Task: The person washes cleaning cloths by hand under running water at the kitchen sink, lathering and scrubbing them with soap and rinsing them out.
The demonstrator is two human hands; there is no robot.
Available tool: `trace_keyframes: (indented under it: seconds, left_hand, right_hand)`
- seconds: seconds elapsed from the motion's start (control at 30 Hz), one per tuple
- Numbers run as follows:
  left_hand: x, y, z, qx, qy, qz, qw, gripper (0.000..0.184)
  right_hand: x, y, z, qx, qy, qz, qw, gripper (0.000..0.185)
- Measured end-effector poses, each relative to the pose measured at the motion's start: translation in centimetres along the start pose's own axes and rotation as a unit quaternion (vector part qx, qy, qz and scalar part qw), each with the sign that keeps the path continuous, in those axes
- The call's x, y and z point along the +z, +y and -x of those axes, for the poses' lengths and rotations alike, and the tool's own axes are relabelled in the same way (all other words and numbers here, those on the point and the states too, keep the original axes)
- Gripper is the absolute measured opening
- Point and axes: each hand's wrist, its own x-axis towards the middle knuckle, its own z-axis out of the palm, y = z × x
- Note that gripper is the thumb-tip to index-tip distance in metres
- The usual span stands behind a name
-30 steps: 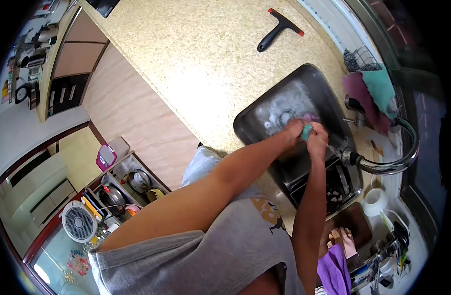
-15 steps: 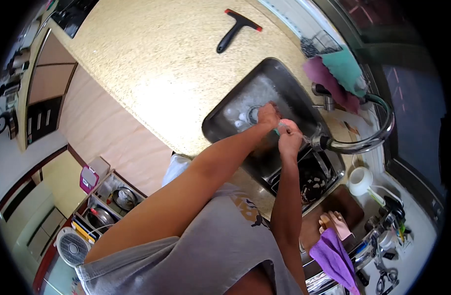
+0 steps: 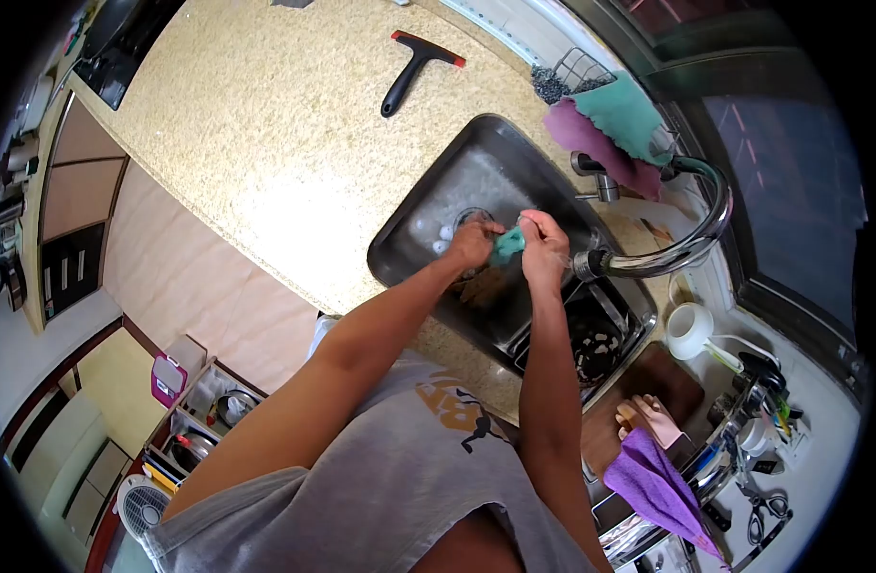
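Note:
My left hand (image 3: 470, 244) and my right hand (image 3: 545, 246) meet over the dark metal sink (image 3: 400, 205). Between them is a wet green sponge (image 3: 507, 246), partly hidden by fingers. The right hand is closed on its right side; the left fingertips pinch its left edge. The curved chrome faucet (image 3: 686, 250) ends close to my right hand, and clear water seems to run over that hand. Below my left hand lie the drain (image 3: 471, 218), some white suds (image 3: 444, 233) and a brownish patch on the sink floor.
A black squeegee (image 3: 419, 69) lies on the speckled counter (image 3: 266, 115). Purple and green cloths (image 3: 605, 143) hang behind the faucet. Right of the sink are a black drain basket with scraps (image 3: 593, 349), a white ladle-like cup (image 3: 689, 330), a brown board (image 3: 675, 382) and a purple towel (image 3: 655, 487).
My hands have drawn slightly apart, with the sponge's green part now showing between them instead of its pink part. The whole view has shifted a little.

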Motion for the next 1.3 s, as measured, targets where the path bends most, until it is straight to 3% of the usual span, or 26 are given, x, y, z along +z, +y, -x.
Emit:
trace_keyframes:
  seconds: [0.03,0.1,0.13,0.2,0.3,0.4,0.5,0.57,0.63,0.7,0.73,0.83,0.9,1.17,1.23,1.3]
  left_hand:
    - [-0.4,0.1,0.2,0.001,0.001,0.0,1.0,0.027]
    - [-0.9,0.1,0.5,0.089,0.043,0.03,0.995,0.026]
    - [-1.4,0.1,0.4,0.091,0.044,0.03,0.994,0.026]
    - [-4.2,2.4,0.8,0.009,-0.081,0.049,0.995,0.027]
    - [-4.7,2.8,0.3,0.094,-0.051,0.056,0.993,0.024]
    - [-4.3,4.4,-0.5,0.114,-0.062,0.097,0.987,0.019]
    - [-4.0,5.4,-1.3,0.092,-0.081,0.16,0.979,0.019]
    - [-4.2,6.0,-1.4,0.077,-0.12,0.143,0.979,0.021]
    - [-4.3,6.1,-1.4,0.06,-0.16,0.125,0.977,0.023]
    - [-4.2,6.0,-1.5,0.15,-0.152,-0.012,0.977,0.023]
    - [-4.0,6.1,-1.4,0.15,-0.151,-0.012,0.977,0.023]
    - [-3.2,7.3,-0.8,0.13,-0.092,-0.013,0.987,0.021]
    - [-2.6,8.8,-0.5,0.039,-0.03,0.119,0.992,0.02]
    - [-1.1,9.4,1.7,0.023,0.117,0.013,0.993,0.027]
    - [-1.4,9.3,2.1,-0.021,0.103,0.004,0.994,0.025]
    - [-1.3,9.1,2.5,-0.007,0.105,-0.014,0.994,0.024]
  right_hand:
    - [0.0,0.0,-0.1,0.009,-0.001,-0.031,0.999,0.015]
    - [0.0,0.4,-0.2,0.017,-0.002,-0.061,0.998,0.015]
    - [0.0,0.8,-0.3,0.018,0.0,-0.074,0.997,0.015]
    - [-0.1,0.8,-0.4,0.018,0.002,-0.087,0.996,0.015]
    - [-0.6,0.2,0.1,0.046,0.004,-0.059,0.997,0.018]
    - [-1.0,0.4,0.7,0.067,-0.001,-0.016,0.998,0.018]
    - [-1.6,1.9,0.8,0.04,-0.027,0.035,0.998,0.021]
    - [-2.6,2.3,0.5,0.089,-0.047,0.053,0.994,0.02]
    - [-3.1,4.5,0.4,0.079,-0.01,0.052,0.995,0.019]
    - [-3.3,4.5,0.6,0.069,0.026,0.05,0.996,0.019]
    - [-3.6,4.4,0.7,0.08,0.034,0.036,0.996,0.02]
    - [-3.4,4.7,0.7,0.092,0.041,0.006,0.995,0.021]
    - [-3.1,5.5,0.5,0.091,0.043,-0.012,0.995,0.02]
    - [-1.5,4.1,0.5,0.072,0.017,-0.022,0.997,0.023]
    - [-1.4,3.6,1.1,0.039,-0.004,0.111,0.993,0.019]
    - [-1.2,3.3,1.5,0.012,0.03,0.111,0.993,0.019]
